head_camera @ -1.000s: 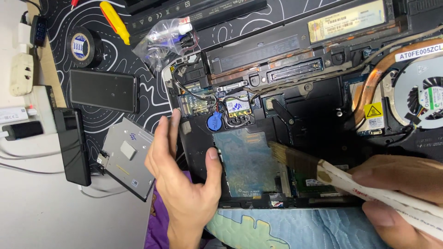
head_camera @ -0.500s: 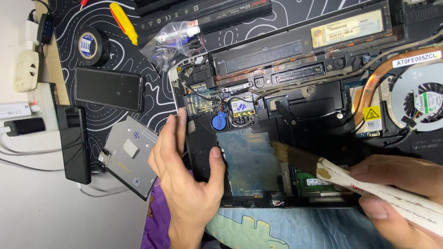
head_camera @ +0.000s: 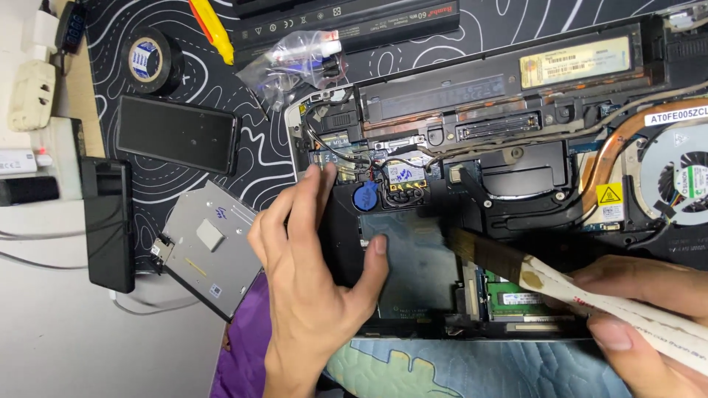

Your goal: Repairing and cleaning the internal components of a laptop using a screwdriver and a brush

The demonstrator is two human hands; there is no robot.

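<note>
An opened laptop lies with its bottom cover off, showing boards, wires, a round blue coin cell and a copper heat pipe with a fan. My left hand rests on the laptop's left edge, fingers straight and thumb pressed on the inner bay. My right hand grips a flat paintbrush with a pale handle. Its dark bristles touch the inside near the green memory module.
A removed silver optical drive lies left of the laptop. On the black patterned mat are a dark phone, a roll of black tape, a yellow-handled tool, a plastic bag of parts and a long black battery.
The view has shifted slightly. My left hand has slid a little up along the laptop's left edge. The brush stays in the same spot inside the laptop.
</note>
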